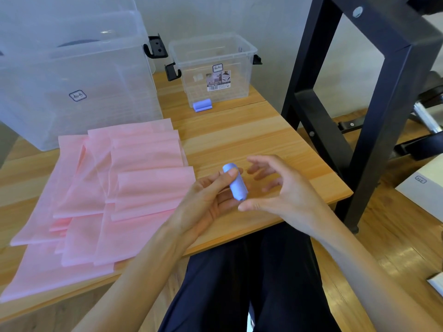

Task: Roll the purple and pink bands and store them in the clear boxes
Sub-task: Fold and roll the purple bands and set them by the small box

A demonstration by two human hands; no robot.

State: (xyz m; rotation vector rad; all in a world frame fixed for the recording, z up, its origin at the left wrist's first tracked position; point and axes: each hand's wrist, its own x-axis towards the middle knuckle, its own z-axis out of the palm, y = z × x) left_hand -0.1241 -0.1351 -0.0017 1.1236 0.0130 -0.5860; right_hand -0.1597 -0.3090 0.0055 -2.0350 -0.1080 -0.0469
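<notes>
Big clear bin (72, 92) on the left of the table (251, 140) has just a small logo sticker, with pink bands (115, 188) piled flat in front. The small clear box (213, 68) holds a purple roll (202, 105) at its bottom, label reading "Storage Box". Left hand (206, 202) grips another rolled purple band (236, 183) over the table edge, right hand (280, 188) loose beside it, holding nothing.

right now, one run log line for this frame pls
left hand: holds rolled purple band | right hand: open beside it | small clear box: one roll inside | pink bands: flat, unrolled
</notes>
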